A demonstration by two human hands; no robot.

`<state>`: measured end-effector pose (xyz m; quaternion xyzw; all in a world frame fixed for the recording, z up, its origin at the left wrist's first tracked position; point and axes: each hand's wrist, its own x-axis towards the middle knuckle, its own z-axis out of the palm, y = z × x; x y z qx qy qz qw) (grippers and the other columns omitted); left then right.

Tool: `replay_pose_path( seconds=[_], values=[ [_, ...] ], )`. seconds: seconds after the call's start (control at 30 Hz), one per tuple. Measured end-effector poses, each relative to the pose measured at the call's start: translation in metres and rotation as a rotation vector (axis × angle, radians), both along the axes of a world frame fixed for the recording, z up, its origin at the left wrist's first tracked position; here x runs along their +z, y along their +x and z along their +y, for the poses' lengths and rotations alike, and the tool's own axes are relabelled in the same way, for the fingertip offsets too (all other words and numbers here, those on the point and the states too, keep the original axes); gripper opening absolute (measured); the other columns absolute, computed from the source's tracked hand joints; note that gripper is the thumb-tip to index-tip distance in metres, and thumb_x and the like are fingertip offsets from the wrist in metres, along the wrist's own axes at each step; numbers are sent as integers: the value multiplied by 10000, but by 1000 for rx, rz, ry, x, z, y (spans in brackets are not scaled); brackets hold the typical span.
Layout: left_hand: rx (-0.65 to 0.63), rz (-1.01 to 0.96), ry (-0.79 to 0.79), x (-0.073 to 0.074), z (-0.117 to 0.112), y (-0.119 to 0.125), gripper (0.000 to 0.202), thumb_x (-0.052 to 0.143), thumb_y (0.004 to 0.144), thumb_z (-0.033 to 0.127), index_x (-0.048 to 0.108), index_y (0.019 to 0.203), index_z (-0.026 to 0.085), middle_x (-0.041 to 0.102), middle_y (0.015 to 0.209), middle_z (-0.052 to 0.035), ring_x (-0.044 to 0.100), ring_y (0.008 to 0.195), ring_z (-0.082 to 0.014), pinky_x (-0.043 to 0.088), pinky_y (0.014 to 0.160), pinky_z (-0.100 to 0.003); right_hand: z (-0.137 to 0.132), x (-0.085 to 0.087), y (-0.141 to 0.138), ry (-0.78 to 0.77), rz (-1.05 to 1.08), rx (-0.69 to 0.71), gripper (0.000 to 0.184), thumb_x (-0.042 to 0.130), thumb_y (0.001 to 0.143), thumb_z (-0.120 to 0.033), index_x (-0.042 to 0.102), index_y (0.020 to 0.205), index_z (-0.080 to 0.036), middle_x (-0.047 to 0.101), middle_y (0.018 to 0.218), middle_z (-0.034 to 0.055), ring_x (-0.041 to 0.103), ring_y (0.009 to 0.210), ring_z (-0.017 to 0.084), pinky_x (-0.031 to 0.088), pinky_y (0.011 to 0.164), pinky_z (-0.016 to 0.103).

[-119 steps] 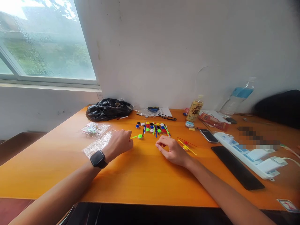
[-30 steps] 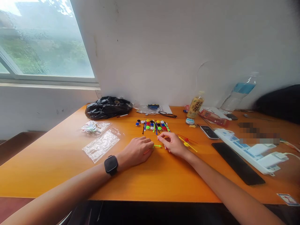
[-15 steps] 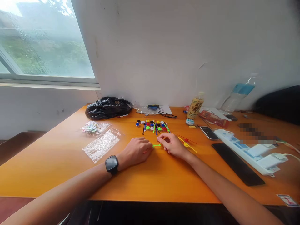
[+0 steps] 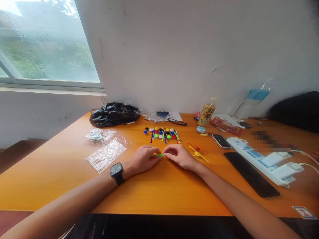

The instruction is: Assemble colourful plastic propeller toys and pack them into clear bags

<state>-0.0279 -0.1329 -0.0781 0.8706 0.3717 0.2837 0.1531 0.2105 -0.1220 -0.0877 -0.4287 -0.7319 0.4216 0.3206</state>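
Just this side of the coloured caps point(image 4: 161, 133), the left hand point(image 4: 143, 160) and right hand point(image 4: 180, 156) each pinched the green stick point(image 4: 157, 155) (probably light, thin and bendy, best gripped near its ends).

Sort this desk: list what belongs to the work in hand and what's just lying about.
In hand: green stick, pinched between left hand and right hand; coloured parts pile; yellow piece; clear bags.
Lying about: black bag, glasses, bottle, phone, power strip.
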Motion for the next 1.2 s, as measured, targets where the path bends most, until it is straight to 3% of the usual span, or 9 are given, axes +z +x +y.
replay_pose_path(
  seconds=[0.27, 0.5, 0.67, 0.83, 1.0, 1.1, 1.2],
  values=[
    [-12, -45, -15, 4, 0, 2, 153, 633, 979, 263, 750, 896, 209, 746, 851, -31, 668, 769, -159, 477, 711, -257, 1, -4, -4, 34, -4, -19, 232, 718, 894, -395, 752, 922, -167, 723, 843, 43, 604, 745, 167, 464, 677, 269],
    [9, -109, -252, 23, -3, 4, 210, 668, 941, 324, 760, 839, 164, 744, 846, -46, 636, 719, -152, 459, 642, -250, 3, -9, -6, 58, -14, -27, 197, 709, 893, -364, 742, 908, -170, 699, 815, 27, 562, 707, 150, 426, 631, 253],
    [-13, -147, -263, 21, -2, 4, 234, 678, 932, 355, 752, 834, 157, 740, 864, -54, 624, 712, -148, 463, 643, -252, 3, -8, -6, 55, -31, -19, 191, 719, 878, -356, 742, 893, -168, 688, 798, 21, 544, 684, 142, 412, 615, 248],
    [14, -142, -228, 19, -5, 3, 266, 672, 947, 405, 729, 855, 163, 711, 811, -39, 591, 696, -144, 448, 634, -254, -3, 5, -5, 53, -60, -79, 256, 701, 909, -438, 738, 919, -185, 630, 684, -5, 512, 581, 130, 387, 544, 247],
    [105, -261, -197, 21, -7, 0, 316, 554, 1028, 466, 706, 1051, 189, 714, 884, -35, 586, 711, -148, 476, 644, -262, -9, 23, 1, -98, 22, -210, 453, 626, 940, -624, 704, 1102, -208, 537, 557, -53, 444, 434, 120, 355, 438, 245],
    [170, -309, -96, 20, -4, -2, 308, 490, 1066, 441, 689, 1058, 205, 711, 994, -59, 621, 861, -185, 508, 767, -303, -11, 32, 4, -269, 113, -142, 529, 577, 950, -674, 716, 1101, -187, 416, 476, -88, 297, 378, 98, 252, 379, 229],
    [224, -338, -53, 16, 2, -6, 298, 446, 1089, 415, 666, 1090, 213, 698, 1070, -72, 622, 980, -210, 508, 870, -342, -11, 37, 7, -309, 231, -110, 517, 564, 965, -663, 727, 1023, -176, 263, 449, -119, 146, 389, 86, 166, 372, 224]
  ],
)
